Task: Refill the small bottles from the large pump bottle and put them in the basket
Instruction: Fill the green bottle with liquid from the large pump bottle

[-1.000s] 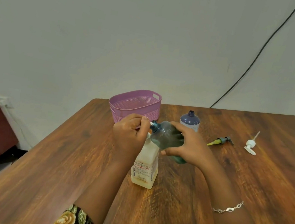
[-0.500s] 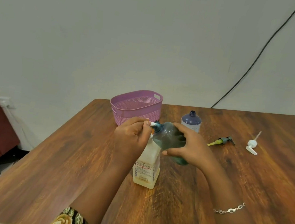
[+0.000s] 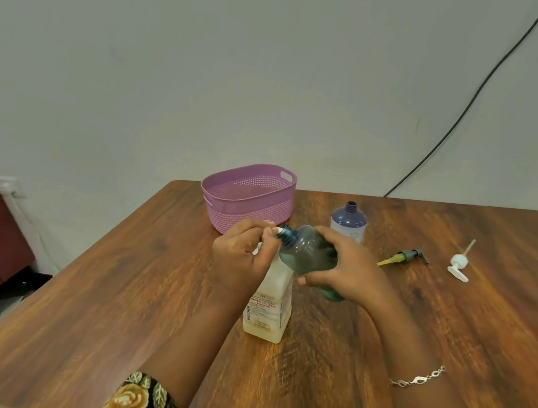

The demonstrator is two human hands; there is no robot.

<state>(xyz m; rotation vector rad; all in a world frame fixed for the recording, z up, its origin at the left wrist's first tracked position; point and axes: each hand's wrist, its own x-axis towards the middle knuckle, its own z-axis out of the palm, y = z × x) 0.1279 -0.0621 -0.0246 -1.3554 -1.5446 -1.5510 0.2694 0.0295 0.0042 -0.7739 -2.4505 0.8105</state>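
The left grip [image 3: 240, 258] is covering the pump head of the large pump bottle [image 3: 268, 311], whose fine label print is showing too small to read. The right grip [image 3: 351, 271] is hiding the far side of the teal bottle [image 3: 308, 253] and the base of the purple bottle [image 3: 348, 220]. The table [image 3: 91, 300] is running off the bottom and right edges.

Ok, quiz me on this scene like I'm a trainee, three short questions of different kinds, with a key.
1. True or false: the basket already holds a bottle.
2. Which hand holds the teal bottle? A left, B right, C both.
3. Fill in: ___ loose pump tops lie on the table.
Key: 1 false. 2 B: the right hand grips it, neck at the pump bottle's nozzle, which the left hand holds. 3 two: a green pump top and a white pump top.
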